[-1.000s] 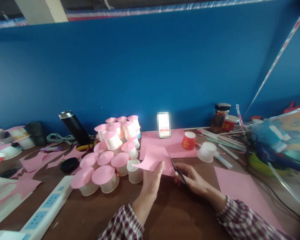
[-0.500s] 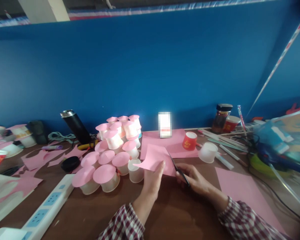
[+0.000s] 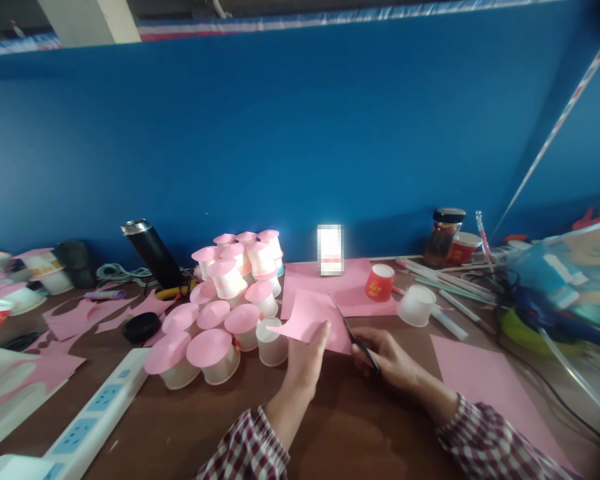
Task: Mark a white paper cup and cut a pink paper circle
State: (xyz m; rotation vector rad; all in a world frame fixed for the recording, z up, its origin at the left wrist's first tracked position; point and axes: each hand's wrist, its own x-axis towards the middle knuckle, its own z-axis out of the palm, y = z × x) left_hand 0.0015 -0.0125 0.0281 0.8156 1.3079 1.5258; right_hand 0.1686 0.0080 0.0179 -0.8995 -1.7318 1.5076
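My left hand (image 3: 304, 363) pinches the near edge of a pink paper piece (image 3: 307, 317) and holds it up above the brown table. My right hand (image 3: 387, 360) grips black scissors (image 3: 353, 333), whose blades run along the paper's right edge. Just left of the paper stands a cluster of several white cups capped with pink paper discs (image 3: 220, 313). One uncapped white cup (image 3: 271, 341) sits right beside my left hand.
A pink sheet (image 3: 485, 387) lies at the right, another pink sheet (image 3: 350, 290) behind my hands, with a red cup (image 3: 379, 282) and a tipped white cup (image 3: 415, 305). A power strip (image 3: 93, 417) lies front left, a black flask (image 3: 153, 253) behind, pens and cables at the right.
The scissor blades have crept a little further up the paper's right edge. Both hands stay in nearly the same place.
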